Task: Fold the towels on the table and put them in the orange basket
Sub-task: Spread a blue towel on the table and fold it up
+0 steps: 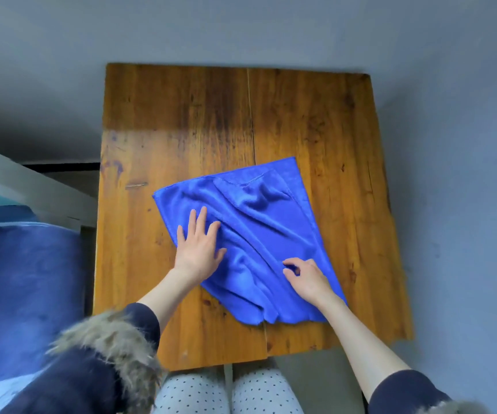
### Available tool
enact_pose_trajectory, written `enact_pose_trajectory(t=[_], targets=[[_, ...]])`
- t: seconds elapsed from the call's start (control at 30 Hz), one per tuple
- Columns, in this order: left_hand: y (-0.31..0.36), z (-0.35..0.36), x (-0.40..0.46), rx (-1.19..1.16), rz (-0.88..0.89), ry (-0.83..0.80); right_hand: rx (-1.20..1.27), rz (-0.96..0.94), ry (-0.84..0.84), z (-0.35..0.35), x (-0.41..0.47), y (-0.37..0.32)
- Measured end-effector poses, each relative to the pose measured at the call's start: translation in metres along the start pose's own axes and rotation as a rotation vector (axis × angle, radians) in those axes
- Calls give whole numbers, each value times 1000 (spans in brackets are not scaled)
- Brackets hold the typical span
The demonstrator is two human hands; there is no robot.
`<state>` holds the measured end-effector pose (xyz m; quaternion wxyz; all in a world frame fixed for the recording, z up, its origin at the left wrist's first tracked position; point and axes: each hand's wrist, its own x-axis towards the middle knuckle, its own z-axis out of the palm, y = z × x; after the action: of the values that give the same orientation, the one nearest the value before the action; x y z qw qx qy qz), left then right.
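Towel (250, 234) plush matt cloth; table (181, 115) glossy wood.

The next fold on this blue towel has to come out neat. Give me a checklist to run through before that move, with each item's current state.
1. Blue towel lies fully on the wooden table: ok, though its near edge is close to the table's front edge.
2. Towel smoothed: not ok, creases run across its middle.
3. Left hand pins the towel: ok, it presses flat, fingers spread.
4. Right hand has a grip: ok, its fingers pinch a bit of cloth.
5. Far corner flat: not ok, one flap is folded over there.
6. Orange basket within reach: cannot tell, it is not in view.
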<state>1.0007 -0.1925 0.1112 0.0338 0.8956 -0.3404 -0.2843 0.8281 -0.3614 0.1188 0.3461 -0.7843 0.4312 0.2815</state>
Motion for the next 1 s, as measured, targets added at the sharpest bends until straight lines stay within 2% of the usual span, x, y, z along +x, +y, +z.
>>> enact_pose_trajectory(t=[0.07, 0.17, 0.33, 0.5, 0.7, 1.0], targets=[[14, 18, -21, -9, -10, 9, -65, -19, 75, -4, 0, 5], [22, 45, -48, -28, -49, -83, -272, -91, 195, -4, -2, 12], [17, 53, -43, 80, -7, -131, -462, -257, 117, -5, 10, 18], [14, 34, -9, 211, 86, -111, -468, -186, 98, -26, 27, 25], [19, 21, 19, 268, 101, -108, -391, -122, 110, -58, 50, 32], [13, 42, -26, 359, 99, -191, -365, -96, 88, -18, 17, 47]])
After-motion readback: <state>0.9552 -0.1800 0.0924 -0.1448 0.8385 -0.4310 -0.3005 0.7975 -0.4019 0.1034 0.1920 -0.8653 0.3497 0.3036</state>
